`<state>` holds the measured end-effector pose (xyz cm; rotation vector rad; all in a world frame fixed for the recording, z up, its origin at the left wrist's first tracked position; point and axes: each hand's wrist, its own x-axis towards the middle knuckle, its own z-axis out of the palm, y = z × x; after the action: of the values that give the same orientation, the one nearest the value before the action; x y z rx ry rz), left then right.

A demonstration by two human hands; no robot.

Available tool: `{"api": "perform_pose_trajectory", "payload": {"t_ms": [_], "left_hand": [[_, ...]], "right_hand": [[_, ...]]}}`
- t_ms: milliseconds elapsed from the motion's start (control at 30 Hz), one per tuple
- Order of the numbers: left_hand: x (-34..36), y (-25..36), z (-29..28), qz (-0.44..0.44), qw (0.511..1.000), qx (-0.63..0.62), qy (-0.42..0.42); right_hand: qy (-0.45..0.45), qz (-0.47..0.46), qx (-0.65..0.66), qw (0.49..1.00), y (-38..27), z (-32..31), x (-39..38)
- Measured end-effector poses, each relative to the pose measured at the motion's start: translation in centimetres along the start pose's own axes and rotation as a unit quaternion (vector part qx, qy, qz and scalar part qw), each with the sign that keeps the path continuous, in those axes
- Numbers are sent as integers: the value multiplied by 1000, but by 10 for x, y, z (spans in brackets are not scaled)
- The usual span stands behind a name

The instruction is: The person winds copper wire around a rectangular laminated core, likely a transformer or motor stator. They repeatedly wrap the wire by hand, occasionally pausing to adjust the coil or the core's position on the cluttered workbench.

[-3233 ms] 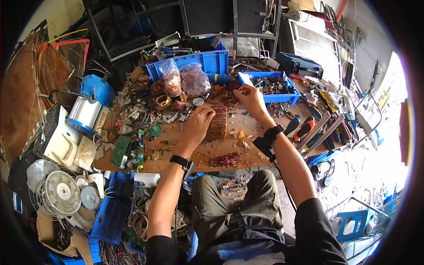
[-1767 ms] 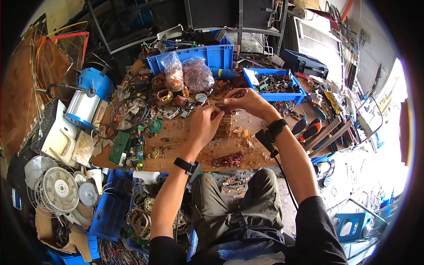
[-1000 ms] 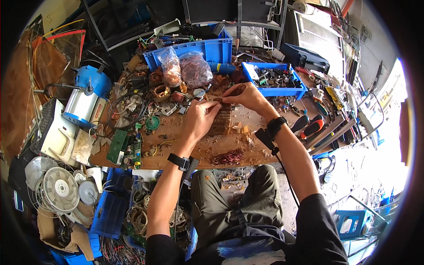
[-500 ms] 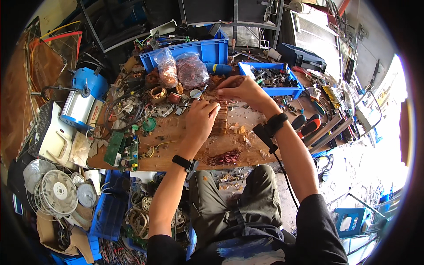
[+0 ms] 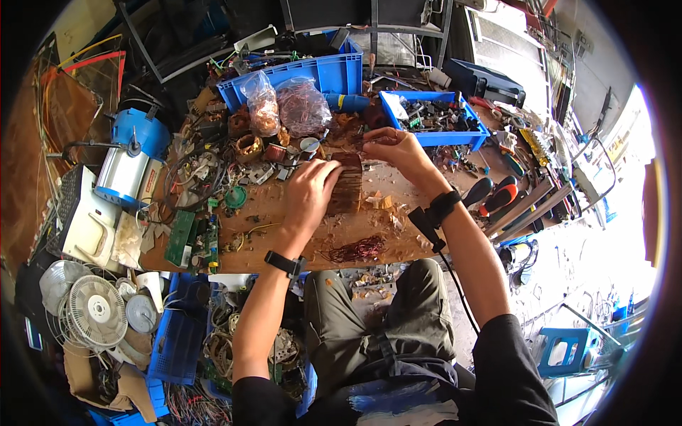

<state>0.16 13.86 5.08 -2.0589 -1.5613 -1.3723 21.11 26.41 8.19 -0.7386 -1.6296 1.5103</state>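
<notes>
Hands [image 5: 310, 190], two, at one block [image 5: 346, 193]

A white fan grille [image 5: 98, 307] (round and slatted) lies at lower left, a black case [image 5: 486, 82] at back right.

Daylight floods in from the right, and the floor [image 5: 550, 280] there burns out to near white! Across the worktop [image 5: 284, 245] it's gentler, a moderate, warm light, while the dark panels [image 5: 327, 14] on the far side sink into gloom. Glints sparkle on the clear plastic bag [image 5: 304, 108]; the brown ridged block [image 5: 346, 188] looks fairly sharp, finest detail lost. Out at the rim: fisheye bending, black corners, violet fringing right.
</notes>
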Motion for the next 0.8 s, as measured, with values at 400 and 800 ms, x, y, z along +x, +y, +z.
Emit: {"api": "perform_pose_trajectory", "payload": {"t_ms": [400,800], "left_hand": [[0,-3,-34,-127,981,-88,-119],[3,18,-25,-172,976,-77,-110]], "right_hand": [[-88,24,-6,996,15,0,24],[-66,-62,-139,986,-23,18,18]]}}
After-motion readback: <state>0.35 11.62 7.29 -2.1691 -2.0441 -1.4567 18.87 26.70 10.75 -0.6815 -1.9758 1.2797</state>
